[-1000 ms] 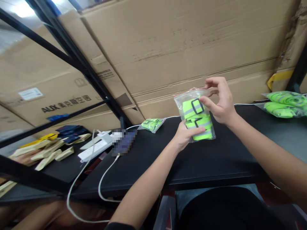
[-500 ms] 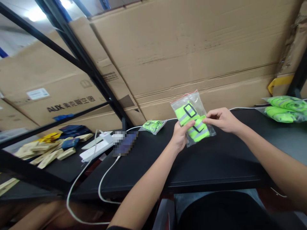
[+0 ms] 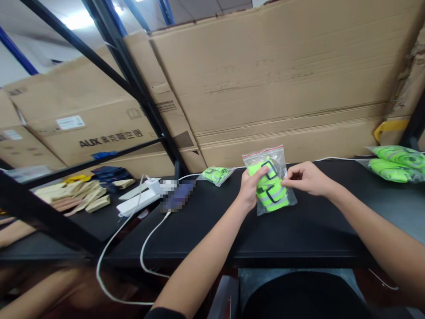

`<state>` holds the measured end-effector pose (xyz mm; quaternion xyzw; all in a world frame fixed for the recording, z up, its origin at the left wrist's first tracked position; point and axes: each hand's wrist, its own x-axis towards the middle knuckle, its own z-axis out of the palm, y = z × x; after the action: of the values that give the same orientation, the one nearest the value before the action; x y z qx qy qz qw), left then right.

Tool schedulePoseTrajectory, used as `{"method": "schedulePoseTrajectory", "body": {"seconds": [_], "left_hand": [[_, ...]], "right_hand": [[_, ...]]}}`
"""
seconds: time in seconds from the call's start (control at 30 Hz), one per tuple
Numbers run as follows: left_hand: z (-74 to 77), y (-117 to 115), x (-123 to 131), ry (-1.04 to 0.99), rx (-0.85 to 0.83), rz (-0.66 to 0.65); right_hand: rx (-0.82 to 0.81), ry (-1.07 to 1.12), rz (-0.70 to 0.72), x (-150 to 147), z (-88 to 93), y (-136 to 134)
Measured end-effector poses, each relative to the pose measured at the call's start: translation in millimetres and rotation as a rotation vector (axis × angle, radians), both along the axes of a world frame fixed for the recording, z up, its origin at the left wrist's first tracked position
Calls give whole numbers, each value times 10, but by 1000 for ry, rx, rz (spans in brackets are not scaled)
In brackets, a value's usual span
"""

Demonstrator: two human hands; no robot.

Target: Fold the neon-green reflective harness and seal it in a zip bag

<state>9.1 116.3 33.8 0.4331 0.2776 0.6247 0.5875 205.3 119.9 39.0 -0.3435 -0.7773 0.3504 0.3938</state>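
Observation:
A clear zip bag (image 3: 278, 158) with a red seal line along its top holds a folded neon-yellow reflective vest (image 3: 274, 199) with grey stripes and black trim. My left hand (image 3: 249, 188) is closed on its left side, the thumb lying across the front. With thumb and fingertips pinched together, my right hand (image 3: 303, 178) is at the bag's right edge. The bag is held up over the black table (image 3: 312, 226), slightly tilted. Behind my left hand, another bagged neon vest (image 3: 215, 175) lies on the table.
Several bagged neon vests (image 3: 395, 164) lie at the right. Left are a white power strip (image 3: 139, 203), a blurred-out blue item (image 3: 179, 196) and a looping white cable (image 3: 99, 270). Beyond the black frame (image 3: 133, 84), a co-worker's arm (image 3: 16, 232) reaches toward cream packets (image 3: 99, 203). Cardboard (image 3: 265, 88) stands behind.
The bag has turned more upright and sits a little lower in view. My right fingertips have shifted from over the vest to the bag's edge. A co-worker's hand has come among the cream packets.

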Motion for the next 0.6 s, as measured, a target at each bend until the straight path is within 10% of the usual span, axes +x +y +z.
{"method": "schedulePoseTrajectory", "body": {"seconds": [0.3,0.6], "left_hand": [[-92,-2,28,129,186,189],[-94,-51,87,86,157,89]], "right_hand": [[-78,-16,83,-68,-38,-38],[20,271,-9,-15,17,11]]}}
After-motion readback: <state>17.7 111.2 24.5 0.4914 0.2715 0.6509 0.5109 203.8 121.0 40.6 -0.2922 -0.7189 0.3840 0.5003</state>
